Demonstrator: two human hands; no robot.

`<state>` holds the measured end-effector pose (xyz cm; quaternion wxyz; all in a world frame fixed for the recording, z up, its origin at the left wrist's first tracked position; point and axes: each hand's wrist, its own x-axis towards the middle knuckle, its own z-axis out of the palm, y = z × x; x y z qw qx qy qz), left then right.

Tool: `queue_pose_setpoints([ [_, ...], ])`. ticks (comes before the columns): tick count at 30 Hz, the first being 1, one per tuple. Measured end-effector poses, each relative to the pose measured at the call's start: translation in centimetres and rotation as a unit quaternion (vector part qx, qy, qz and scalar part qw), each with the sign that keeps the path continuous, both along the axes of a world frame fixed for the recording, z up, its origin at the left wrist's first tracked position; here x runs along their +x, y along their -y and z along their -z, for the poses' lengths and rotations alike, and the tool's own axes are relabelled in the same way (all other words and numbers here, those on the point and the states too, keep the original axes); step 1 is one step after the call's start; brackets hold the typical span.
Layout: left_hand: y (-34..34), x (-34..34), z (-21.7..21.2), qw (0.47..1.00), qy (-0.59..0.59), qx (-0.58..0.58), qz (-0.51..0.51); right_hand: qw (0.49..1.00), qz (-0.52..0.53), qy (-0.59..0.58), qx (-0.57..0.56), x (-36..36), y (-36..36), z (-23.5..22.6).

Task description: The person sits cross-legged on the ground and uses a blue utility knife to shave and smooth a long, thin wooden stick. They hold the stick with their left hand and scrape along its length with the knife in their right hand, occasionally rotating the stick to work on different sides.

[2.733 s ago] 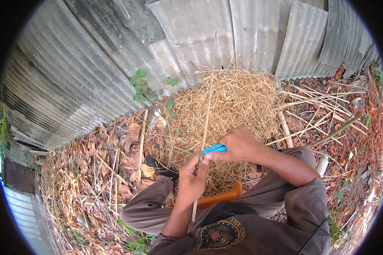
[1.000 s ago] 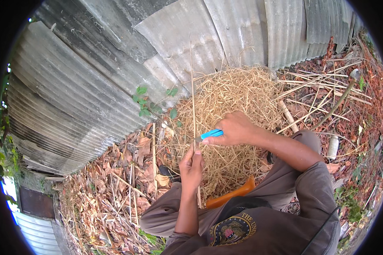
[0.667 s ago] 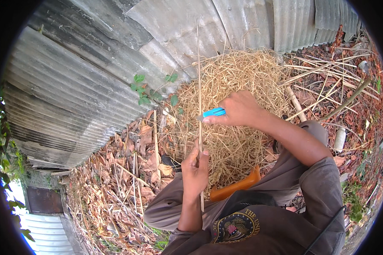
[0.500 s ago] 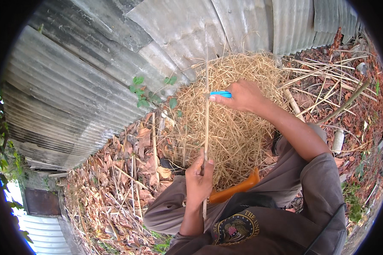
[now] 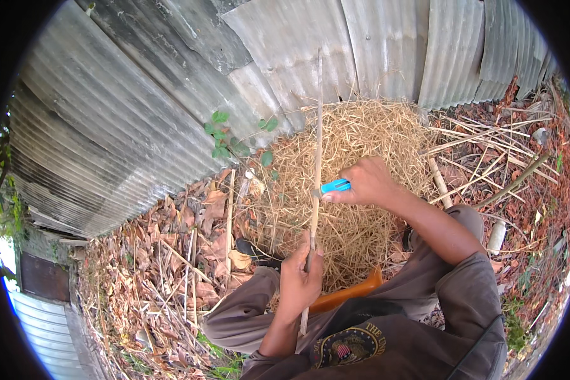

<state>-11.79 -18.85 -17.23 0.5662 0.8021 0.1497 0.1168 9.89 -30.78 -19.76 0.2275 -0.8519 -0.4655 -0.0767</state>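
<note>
My left hand [image 5: 299, 278] is closed round the lower part of a long, thin pale stick [image 5: 318, 133], which stands nearly upright in the picture in front of me. In my right hand [image 5: 368, 182] is a small blue-handled tool [image 5: 335, 185], gripped with the fingers wrapped round it. Its short greyish head meets the stick around the middle, above my left hand. Exactly what kind of tool it is I cannot make out. Behind both hands lies a heap of straw-coloured shavings [image 5: 367, 234].
Corrugated metal sheets [image 5: 139, 126] form a wall ahead and to the left. A green-leaved plant [image 5: 220, 134] grows at its foot. Dry leaves [image 5: 164, 253] cover the ground at left; pale sticks [image 5: 481, 142] and a whitish bottle [image 5: 497, 237] lie at right. An orange object [image 5: 345, 296] sits between my legs.
My right hand and the blue-handled tool have come down along the stick, closer to my left hand. The left hand keeps its hold. The whole view has shifted slightly.
</note>
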Motion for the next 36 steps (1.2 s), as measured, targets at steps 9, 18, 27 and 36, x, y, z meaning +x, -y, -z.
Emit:
queue_pose_setpoints([
  [9, 1.6, -5.0, -0.3, 0.998, 0.005, -0.06, 0.036, 0.979, 0.195, -0.049, -0.023, 9.1, 2.8, -1.2],
  [18, -2.2, -16.1, -0.6, 0.975, -0.173, -0.104, 0.089, 0.847, 0.501, -0.17, 0.048, 20.5, 16.4, 2.0],
  [27, -1.9, 0.7, 2.8, 0.983, 0.011, -0.184, -0.02, 0.988, 0.103, -0.112, 0.005, 2.3, 3.8, -3.7],
  [36, 0.5, 6.1, 0.2, 0.99, 0.079, 0.114, 0.024, 0.998, 0.008, -0.004, -0.068, -0.9, 2.4, -3.9],
])
